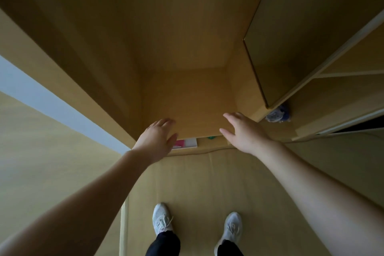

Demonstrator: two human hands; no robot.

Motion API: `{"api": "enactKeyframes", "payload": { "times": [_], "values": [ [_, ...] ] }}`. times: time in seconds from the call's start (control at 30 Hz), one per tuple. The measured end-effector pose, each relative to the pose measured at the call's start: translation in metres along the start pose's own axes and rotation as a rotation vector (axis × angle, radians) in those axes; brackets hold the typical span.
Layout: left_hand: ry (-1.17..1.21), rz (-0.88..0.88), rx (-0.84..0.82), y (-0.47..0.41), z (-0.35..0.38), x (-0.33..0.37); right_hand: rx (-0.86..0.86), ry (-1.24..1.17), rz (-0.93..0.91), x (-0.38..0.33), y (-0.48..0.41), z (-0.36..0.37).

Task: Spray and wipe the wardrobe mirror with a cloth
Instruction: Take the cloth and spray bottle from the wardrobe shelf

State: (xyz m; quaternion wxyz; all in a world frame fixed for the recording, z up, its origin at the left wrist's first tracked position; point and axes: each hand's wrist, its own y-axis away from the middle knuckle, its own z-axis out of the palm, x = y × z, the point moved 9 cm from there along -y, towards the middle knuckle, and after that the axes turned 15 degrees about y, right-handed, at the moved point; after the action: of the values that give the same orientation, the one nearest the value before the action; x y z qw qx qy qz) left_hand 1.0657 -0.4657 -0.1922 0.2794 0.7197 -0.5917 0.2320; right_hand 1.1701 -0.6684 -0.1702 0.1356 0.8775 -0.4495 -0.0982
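I look down into an open wooden wardrobe (187, 100). My left hand (155, 139) and my right hand (243, 131) both reach toward its front bottom edge, fingers spread, with nothing in them. A pink and white flat object (187, 143) lies under that edge, partly behind my left hand, and a small green thing (211, 137) sits beside it. At the right a crumpled blue and white item (277, 114), either a cloth or a bottle, lies low beside the door. I see no mirror surface that I can identify.
An open wardrobe door (301, 37) hangs at the upper right, with shelves (349, 72) behind it. A pale strip (41, 97) runs along the left panel. My two feet in white sneakers (162, 218) stand on the wooden floor (197, 183).
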Motion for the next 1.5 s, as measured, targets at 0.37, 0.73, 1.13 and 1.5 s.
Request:
{"api": "enactKeyframes", "payload": {
  "times": [0.37,0.73,1.13,1.5],
  "values": [
    [0.023,-0.024,-0.064,-0.011,0.189,-0.079,-0.116,-0.061,-0.046,0.050,-0.033,0.211],
    [-0.028,-0.016,-0.088,-0.074,0.337,-0.201,-0.101,-0.096,0.000,0.083,-0.117,0.396],
    [-0.149,0.152,-0.022,-0.160,0.433,-0.290,0.119,-0.119,0.073,0.114,-0.236,0.521],
    [-0.120,0.251,0.066,-0.180,0.445,-0.288,0.348,-0.081,0.212,0.158,-0.284,0.514]
  ]
}}
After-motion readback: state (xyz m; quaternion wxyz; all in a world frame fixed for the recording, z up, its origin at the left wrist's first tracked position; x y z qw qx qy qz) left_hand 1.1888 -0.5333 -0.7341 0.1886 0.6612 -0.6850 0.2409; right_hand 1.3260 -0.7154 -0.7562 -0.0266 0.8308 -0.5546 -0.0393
